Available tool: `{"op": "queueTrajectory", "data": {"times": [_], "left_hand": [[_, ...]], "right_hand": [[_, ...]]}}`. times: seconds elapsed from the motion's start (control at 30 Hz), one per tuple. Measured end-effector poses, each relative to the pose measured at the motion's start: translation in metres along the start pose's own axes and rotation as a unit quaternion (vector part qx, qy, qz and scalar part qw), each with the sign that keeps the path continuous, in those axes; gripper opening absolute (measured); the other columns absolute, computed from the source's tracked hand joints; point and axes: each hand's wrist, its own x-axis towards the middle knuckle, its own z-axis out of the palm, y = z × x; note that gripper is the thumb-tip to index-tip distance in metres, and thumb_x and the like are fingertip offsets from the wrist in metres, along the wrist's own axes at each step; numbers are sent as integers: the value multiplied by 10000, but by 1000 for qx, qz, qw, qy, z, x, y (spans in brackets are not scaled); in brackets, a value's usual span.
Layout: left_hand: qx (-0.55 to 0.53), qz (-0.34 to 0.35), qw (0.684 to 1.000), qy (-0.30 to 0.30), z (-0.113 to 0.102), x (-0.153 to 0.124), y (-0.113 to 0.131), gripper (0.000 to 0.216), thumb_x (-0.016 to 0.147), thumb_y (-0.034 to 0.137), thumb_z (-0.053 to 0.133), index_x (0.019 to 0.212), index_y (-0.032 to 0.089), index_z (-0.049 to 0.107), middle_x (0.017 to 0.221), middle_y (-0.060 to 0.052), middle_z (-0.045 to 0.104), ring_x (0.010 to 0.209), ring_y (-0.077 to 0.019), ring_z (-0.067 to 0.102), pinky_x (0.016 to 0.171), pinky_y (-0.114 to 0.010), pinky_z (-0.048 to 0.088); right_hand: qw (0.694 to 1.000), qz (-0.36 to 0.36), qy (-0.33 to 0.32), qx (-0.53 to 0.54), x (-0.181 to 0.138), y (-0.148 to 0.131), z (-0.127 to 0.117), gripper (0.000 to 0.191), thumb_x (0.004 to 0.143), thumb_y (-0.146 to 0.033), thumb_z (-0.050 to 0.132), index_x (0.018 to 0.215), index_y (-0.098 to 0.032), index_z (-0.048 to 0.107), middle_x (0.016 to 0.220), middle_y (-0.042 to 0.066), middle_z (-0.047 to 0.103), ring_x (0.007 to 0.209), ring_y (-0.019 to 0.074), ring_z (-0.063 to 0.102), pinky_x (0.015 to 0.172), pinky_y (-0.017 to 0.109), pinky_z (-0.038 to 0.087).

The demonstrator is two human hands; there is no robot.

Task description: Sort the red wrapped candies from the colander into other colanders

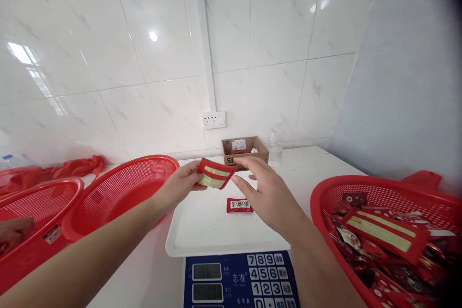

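My left hand pinches the left end of a small red packet that carries pale yellow stripes. Close by the packet's right corner, my right hand has its fingers and thumb apart; whether the thumb touches the corner I cannot tell. Below both hands, a flat red sachet with a white printed label lies on the white scale's tray. The scale's blue keypad panel faces me, with dim displays.
On the right, a red basket holds many mixed packets. Two red baskets stand to the left, with another person's hand in the nearer one. At the wall are a cardboard box, a clear bottle and red plastic bags.
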Motion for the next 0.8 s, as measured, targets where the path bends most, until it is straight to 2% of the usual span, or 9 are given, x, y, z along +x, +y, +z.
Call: {"op": "queueTrajectory", "data": {"times": [0.07, 0.1, 0.17, 0.23, 0.4, 0.5, 0.6, 0.67, 0.8], "left_hand": [[-67, -9, 998, -11, -7, -9, 15, 379, 903, 260, 350, 1242, 177, 498, 1251, -114, 632, 1075, -231, 642, 854, -366, 554], [-119, -16, 993, -17, -9, -14, 22, 368, 887, 246, 386, 1224, 180, 518, 1237, -108, 641, 1052, -223, 650, 828, -345, 562], [-241, -30, 970, -30, -10, -23, 30, 337, 846, 206, 479, 1168, 191, 575, 1184, -87, 669, 1013, -205, 659, 794, -304, 562], [-327, -38, 943, -45, -8, -29, 33, 294, 819, 194, 577, 1109, 205, 628, 1117, -60, 698, 979, -188, 660, 790, -278, 551], [-302, -53, 947, -94, -2, -36, 27, 271, 795, 305, 716, 1053, 227, 690, 1035, -38, 722, 934, -165, 635, 763, -247, 510], [-278, -40, 955, -92, -1, -38, 24, 253, 800, 352, 712, 1025, 238, 710, 1002, -32, 728, 888, -152, 617, 698, -227, 478], [-235, -16, 970, -58, -5, -41, 25, 245, 813, 382, 689, 1014, 244, 716, 979, -31, 730, 865, -160, 607, 694, -245, 467], [-193, -12, 981, -9, -13, -42, 25, 265, 802, 408, 686, 1004, 239, 716, 964, -39, 731, 856, -182, 611, 703, -274, 475], [-21, -61, 981, 182, -42, -45, 15, 352, 758, 494, 667, 985, 228, 710, 877, -41, 732, 825, -233, 641, 737, -341, 501]], "right_hand": [[1000, 11, -14, 21, 1, 1, 2, 405, 900, -387, 526, 1273, -230, 538, 1332, 85, 556, 1215, 263, 514, 977, 448, 463], [998, 24, -41, 47, 0, 1, 2, 402, 896, -405, 532, 1259, -236, 554, 1284, 83, 590, 1159, 262, 556, 938, 439, 493], [987, 50, -103, 111, -1, -3, 2, 359, 902, -417, 520, 1205, -242, 603, 1108, 66, 676, 930, 228, 653, 773, 381, 560], [978, 60, -131, 154, -3, -7, 2, 319, 914, -394, 505, 1159, -239, 639, 946, 42, 706, 742, 187, 656, 646, 326, 558], [978, 48, -122, 163, -7, -15, 3, 262, 899, -358, 530, 1052, -221, 693, 781, 24, 691, 667, 178, 624, 561, 288, 508], [979, 51, -120, 155, -8, -18, 5, 234, 886, -358, 551, 1000, -226, 708, 736, 12, 679, 661, 179, 624, 556, 284, 491], [978, 50, -119, 161, -8, -20, 6, 225, 885, -394, 557, 987, -247, 694, 782, 0, 690, 703, 178, 637, 568, 278, 488], [981, 43, -121, 146, -8, -19, 6, 232, 896, -421, 538, 969, -248, 674, 824, -3, 702, 746, 177, 644, 600, 283, 492], [990, 57, -100, 83, -7, -15, 1, 256, 908, -456, 504, 970, -247, 640, 894, 10, 724, 834, 199, 668, 644, 306, 497]]}}
